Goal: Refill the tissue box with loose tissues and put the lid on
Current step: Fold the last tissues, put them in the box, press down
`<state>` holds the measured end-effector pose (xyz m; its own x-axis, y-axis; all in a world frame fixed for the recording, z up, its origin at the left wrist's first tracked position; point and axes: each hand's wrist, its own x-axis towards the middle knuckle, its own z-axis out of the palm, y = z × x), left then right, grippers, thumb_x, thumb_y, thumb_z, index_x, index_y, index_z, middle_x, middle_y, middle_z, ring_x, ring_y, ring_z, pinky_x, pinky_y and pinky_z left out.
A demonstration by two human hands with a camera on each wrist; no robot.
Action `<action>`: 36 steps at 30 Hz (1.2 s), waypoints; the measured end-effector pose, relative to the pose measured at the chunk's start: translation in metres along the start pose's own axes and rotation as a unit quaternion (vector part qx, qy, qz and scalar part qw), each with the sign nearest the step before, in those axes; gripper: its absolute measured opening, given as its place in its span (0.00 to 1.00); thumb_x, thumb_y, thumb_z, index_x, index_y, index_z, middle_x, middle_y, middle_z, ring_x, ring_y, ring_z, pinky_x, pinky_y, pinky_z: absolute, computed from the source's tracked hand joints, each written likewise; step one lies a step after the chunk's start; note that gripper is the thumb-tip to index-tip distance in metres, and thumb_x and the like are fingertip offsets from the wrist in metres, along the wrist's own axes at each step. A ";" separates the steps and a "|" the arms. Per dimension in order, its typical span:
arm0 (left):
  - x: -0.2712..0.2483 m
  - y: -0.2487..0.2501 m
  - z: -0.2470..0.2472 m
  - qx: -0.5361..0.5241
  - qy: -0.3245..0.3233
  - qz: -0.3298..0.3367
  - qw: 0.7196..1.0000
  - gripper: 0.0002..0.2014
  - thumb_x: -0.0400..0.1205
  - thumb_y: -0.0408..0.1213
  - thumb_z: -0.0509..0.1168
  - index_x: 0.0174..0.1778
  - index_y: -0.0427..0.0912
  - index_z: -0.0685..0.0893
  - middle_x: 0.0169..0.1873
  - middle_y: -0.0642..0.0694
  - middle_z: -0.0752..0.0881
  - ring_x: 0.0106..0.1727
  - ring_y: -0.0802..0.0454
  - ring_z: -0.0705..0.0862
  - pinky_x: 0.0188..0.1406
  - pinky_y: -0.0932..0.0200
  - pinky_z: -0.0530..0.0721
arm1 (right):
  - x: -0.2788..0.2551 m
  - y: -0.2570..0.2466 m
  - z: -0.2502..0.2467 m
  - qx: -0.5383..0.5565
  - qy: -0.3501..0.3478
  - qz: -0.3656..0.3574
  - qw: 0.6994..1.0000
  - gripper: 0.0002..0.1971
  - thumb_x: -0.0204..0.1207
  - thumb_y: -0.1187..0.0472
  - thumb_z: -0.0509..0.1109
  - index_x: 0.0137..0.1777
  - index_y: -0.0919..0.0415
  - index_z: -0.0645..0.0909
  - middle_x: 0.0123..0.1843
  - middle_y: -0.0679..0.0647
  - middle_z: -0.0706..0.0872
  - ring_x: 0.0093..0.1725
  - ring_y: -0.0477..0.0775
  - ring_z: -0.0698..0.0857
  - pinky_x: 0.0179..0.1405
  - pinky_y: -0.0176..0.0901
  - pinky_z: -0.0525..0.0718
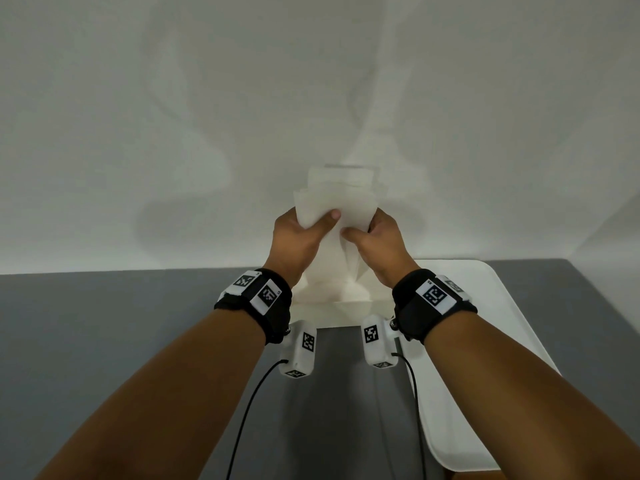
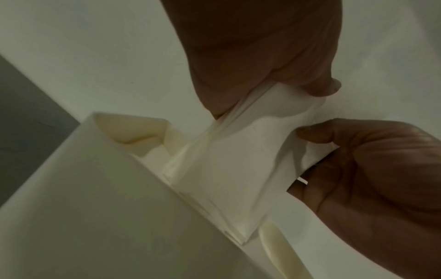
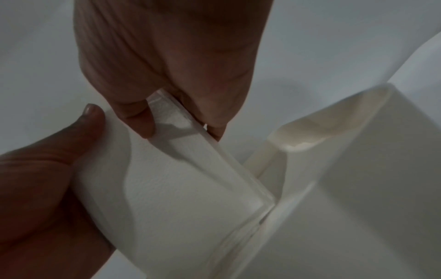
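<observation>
A thick stack of white tissues (image 1: 334, 206) stands upright, its lower end inside the open white tissue box (image 1: 329, 315) between my wrists. My left hand (image 1: 304, 230) grips the stack's left side, thumb across the front. On the other side my right hand (image 1: 374, 237) grips it, thumb on the front too. In the left wrist view, the left hand (image 2: 262, 66) pinches the tissues (image 2: 226, 169) above the box (image 2: 83, 198). Seen from the right wrist, the right hand (image 3: 171, 66) clasps the tissues' (image 3: 179, 188) edge beside the box (image 3: 358, 169). A flat white lid (image 1: 485, 341) lies to the right.
The box and lid sit on a grey table (image 1: 104, 341) pushed against a plain white wall (image 1: 173, 133). Black cables (image 1: 249, 403) run back from the wrist cameras over the table.
</observation>
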<state>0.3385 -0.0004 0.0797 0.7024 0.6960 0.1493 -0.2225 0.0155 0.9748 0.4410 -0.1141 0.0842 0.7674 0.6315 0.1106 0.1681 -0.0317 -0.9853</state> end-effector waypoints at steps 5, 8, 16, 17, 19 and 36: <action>0.000 0.001 0.001 0.011 0.016 0.032 0.999 0.13 0.79 0.41 0.79 0.58 0.54 0.88 0.52 0.54 0.94 0.56 0.58 0.92 0.56 0.58 0.90 | 0.002 -0.010 0.002 0.017 0.010 -0.025 0.999 0.15 0.76 0.69 0.73 0.58 0.51 0.85 0.54 0.49 0.93 0.54 0.50 0.93 0.56 0.50 0.92; -0.005 -0.008 -0.002 0.009 0.014 0.011 1.000 0.13 0.78 0.40 0.79 0.58 0.50 0.89 0.51 0.53 0.94 0.54 0.56 0.93 0.53 0.56 0.90 | -0.004 -0.005 0.002 0.007 -0.008 -0.022 1.000 0.18 0.75 0.65 0.78 0.64 0.53 0.85 0.57 0.49 0.93 0.56 0.47 0.92 0.58 0.48 0.91; -0.004 -0.008 -0.001 0.008 0.010 0.024 1.000 0.16 0.77 0.38 0.80 0.60 0.45 0.89 0.54 0.49 0.94 0.57 0.53 0.92 0.57 0.53 0.90 | -0.002 -0.005 -0.004 0.012 -0.005 -0.027 1.000 0.17 0.75 0.64 0.80 0.63 0.54 0.86 0.57 0.52 0.93 0.58 0.50 0.91 0.64 0.54 0.89; -0.003 -0.006 0.000 0.009 0.008 0.026 1.000 0.17 0.77 0.39 0.80 0.61 0.44 0.89 0.55 0.49 0.94 0.57 0.53 0.92 0.57 0.54 0.90 | -0.001 -0.007 -0.003 0.009 -0.006 -0.031 0.999 0.17 0.76 0.64 0.80 0.63 0.53 0.86 0.57 0.51 0.93 0.58 0.49 0.91 0.63 0.53 0.89; -0.003 -0.004 0.000 0.013 0.002 0.023 1.000 0.18 0.77 0.39 0.81 0.61 0.45 0.89 0.55 0.49 0.94 0.57 0.53 0.92 0.56 0.56 0.91 | 0.001 -0.010 -0.002 0.016 0.003 -0.033 0.999 0.17 0.77 0.65 0.78 0.64 0.56 0.85 0.56 0.51 0.93 0.57 0.49 0.92 0.63 0.52 0.89; 0.027 0.037 -0.037 0.618 -0.263 0.022 0.741 0.26 0.82 0.45 0.71 0.78 0.47 0.77 0.71 0.49 0.80 0.68 0.47 0.79 0.65 0.51 0.79 | 0.015 -0.004 -0.080 0.010 0.049 0.017 0.999 0.41 0.65 0.65 0.84 0.78 0.52 0.70 0.65 0.55 0.86 0.66 0.60 0.86 0.63 0.56 0.86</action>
<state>0.3239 0.0454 0.1135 0.9513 0.2958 -0.0873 0.3078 -0.8936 0.3267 0.5014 -0.1670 0.1001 0.8299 0.5508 0.0888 0.1295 -0.0354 -0.9909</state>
